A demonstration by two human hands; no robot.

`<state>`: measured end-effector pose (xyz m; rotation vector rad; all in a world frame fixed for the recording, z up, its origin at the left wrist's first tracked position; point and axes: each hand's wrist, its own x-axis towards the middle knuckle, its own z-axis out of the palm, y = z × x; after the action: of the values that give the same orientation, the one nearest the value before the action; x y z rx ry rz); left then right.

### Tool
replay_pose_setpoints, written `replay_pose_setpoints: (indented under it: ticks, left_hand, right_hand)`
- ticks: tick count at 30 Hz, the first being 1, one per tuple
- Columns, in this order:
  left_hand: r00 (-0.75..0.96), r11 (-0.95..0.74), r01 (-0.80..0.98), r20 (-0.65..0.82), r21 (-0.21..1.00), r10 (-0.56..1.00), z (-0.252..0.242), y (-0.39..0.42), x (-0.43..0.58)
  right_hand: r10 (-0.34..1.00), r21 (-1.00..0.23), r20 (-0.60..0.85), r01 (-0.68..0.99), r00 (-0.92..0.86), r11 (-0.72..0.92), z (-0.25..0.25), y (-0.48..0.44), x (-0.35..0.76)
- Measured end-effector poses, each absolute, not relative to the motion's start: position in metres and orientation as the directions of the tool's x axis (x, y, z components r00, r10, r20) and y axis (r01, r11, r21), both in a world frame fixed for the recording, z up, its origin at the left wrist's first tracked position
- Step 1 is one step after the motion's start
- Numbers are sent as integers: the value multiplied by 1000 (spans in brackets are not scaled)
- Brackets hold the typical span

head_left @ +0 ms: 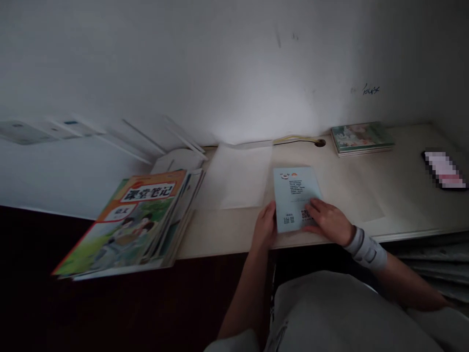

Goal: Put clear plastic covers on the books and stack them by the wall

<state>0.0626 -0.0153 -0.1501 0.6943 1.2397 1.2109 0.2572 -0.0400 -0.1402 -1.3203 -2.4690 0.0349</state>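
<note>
A light blue book (293, 188) with small print and a QR code on its upward face is held between my hands near the desk's front edge. My left hand (266, 225) grips its left edge, with most of the fingers hidden behind it. On the lower right of the cover lies my right hand (328, 220), its fingers bent over the edge and partly covering the QR code. A grey band (366, 247) is wrapped round my right wrist.
A tall stack of books (132, 220) overhangs the desk's (216, 239) front edge at left. Thin books (362, 137) lie at the back right, near a cable hole (320, 143). A phone (444, 168) rests at far right. Pale sheets (240, 176) lie behind the left hand.
</note>
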Motion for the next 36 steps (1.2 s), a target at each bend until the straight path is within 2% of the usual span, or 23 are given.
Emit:
replay_pose_setpoints:
  ticks: [5,20,36]
  left_hand:
    - [-109,243,-311,-289,919,951,-151,-17,65]
    - [-113,247,-259,-283,934,952,-153,-17,64]
    - [-140,230,-210,-262,950,955,-144,-20,66]
  right_hand:
    - [796,-128,269,799,-543,588,-140,-41,258]
    - [777,-198,270,757,-568,622,-137,-40,263]
    - [820,-391,256,722,-511,572,-133,-40,267]
